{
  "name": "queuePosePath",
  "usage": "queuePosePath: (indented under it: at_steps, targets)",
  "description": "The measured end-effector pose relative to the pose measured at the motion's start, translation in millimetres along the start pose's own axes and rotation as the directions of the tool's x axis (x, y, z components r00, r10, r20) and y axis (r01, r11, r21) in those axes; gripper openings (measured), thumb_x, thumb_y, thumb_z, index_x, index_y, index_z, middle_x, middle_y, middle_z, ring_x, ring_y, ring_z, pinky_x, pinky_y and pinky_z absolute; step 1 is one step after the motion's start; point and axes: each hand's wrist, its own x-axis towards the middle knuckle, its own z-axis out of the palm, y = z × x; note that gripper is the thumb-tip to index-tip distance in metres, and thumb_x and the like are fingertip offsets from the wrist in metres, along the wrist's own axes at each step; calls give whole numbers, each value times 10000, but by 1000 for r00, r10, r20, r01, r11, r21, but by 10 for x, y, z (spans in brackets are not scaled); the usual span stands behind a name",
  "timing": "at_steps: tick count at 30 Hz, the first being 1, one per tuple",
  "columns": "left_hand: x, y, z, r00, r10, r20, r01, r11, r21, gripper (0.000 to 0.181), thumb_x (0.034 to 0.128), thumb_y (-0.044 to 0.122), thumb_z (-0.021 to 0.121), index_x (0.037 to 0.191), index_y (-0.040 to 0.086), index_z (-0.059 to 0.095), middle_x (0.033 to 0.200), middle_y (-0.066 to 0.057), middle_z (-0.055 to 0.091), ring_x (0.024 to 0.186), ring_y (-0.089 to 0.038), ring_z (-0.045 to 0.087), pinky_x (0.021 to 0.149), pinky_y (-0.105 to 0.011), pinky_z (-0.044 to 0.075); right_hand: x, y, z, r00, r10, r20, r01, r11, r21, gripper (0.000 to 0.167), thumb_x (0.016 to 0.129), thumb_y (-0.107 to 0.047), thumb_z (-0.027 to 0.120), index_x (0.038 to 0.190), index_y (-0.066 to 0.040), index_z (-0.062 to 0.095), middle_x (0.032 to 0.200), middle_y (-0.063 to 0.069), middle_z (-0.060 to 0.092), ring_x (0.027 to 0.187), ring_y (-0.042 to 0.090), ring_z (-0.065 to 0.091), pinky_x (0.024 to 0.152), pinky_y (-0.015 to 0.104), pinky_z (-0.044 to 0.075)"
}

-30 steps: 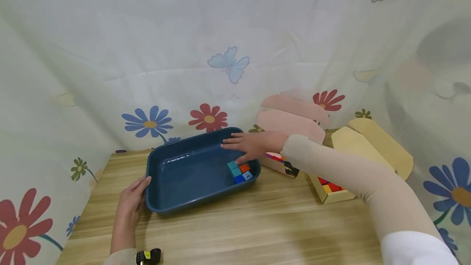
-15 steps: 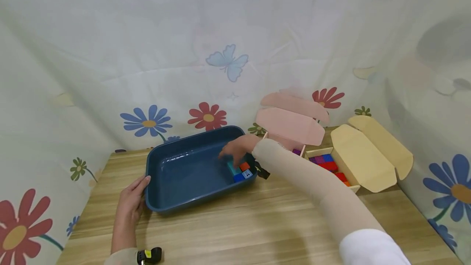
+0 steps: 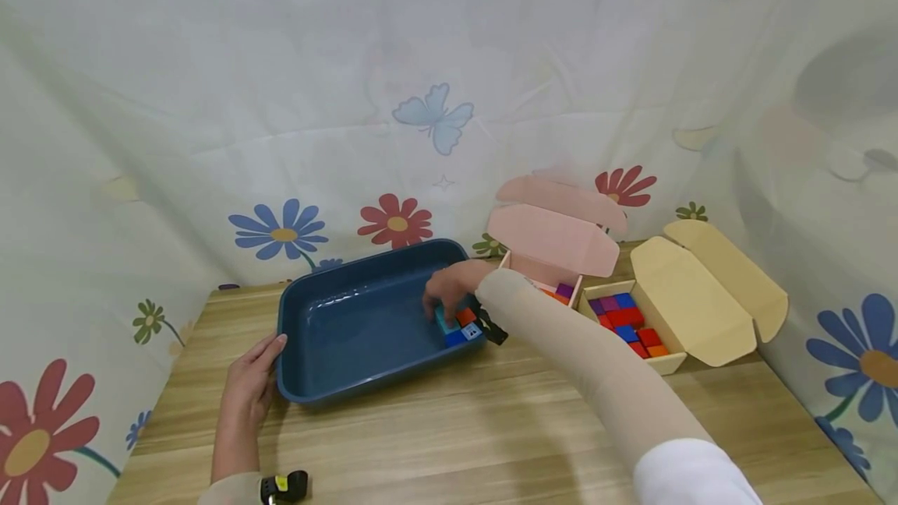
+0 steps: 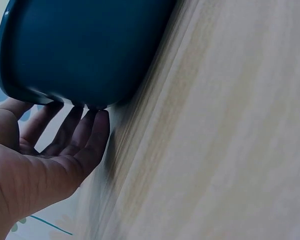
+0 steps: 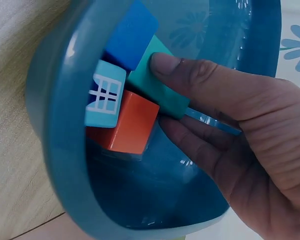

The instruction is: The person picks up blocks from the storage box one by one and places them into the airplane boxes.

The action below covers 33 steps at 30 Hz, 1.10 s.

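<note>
A deep blue tray (image 3: 358, 333) rests on the table. At its left end my left hand (image 3: 247, 380) holds the rim, thumb over the edge; in the left wrist view the fingertips of this hand (image 4: 55, 150) touch the outer wall. Inside the tray's right end my right hand (image 3: 452, 287) pinches a teal block (image 5: 157, 82) between thumb and fingers. Against it sit a blue block (image 5: 132, 37), an orange block (image 5: 134, 122) and a light blue block (image 5: 107, 95) with a white window print.
Right of the tray stands an open pink box (image 3: 554, 236), partly behind the right sleeve (image 3: 582, 357), with some blocks showing. Beside it an open yellow box (image 3: 662, 369) holds several red, blue, purple and orange blocks. Floral cloth (image 3: 337, 139) hangs close behind the wooden table (image 3: 393, 443).
My right hand has moved down onto the blocks at the tray's right end, and its fingers have bent from spread to pinching the teal block. The left hand has stayed at the rim.
</note>
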Motion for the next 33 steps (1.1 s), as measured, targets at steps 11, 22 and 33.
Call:
queuePosePath:
  at_steps: [11,22,33]
  targets:
    - [12,-18,12,1000,-7,-5,7,1000,14,716,948,416,718,1552,163,431,1560,-34,444,1009,65,609,830,-162,539,-116,35,-117,986,-109,-124,105,994,-39,251,883,-231,825,1122,-182,767,1057,-77,715,942,108,612,817,248,537]
    - [9,-18,9,1000,13,4,-13,1000,-6,722,941,403,730,1547,146,437,1275,147,636,952,72,642,831,-178,552,-537,138,-478,971,-130,-199,101,984,-146,350,942,-223,760,1265,-94,721,1249,51,710,1118,190,662,961,297,537]
    - [39,-12,12,999,-9,-34,9,1000,21,705,944,424,719,1546,180,446,1588,-69,411,1097,15,585,801,-142,534,-904,336,-491,979,-18,-202,-18,984,-176,358,948,-220,752,1279,-88,719,1235,51,720,1106,209,672,957,347,549]
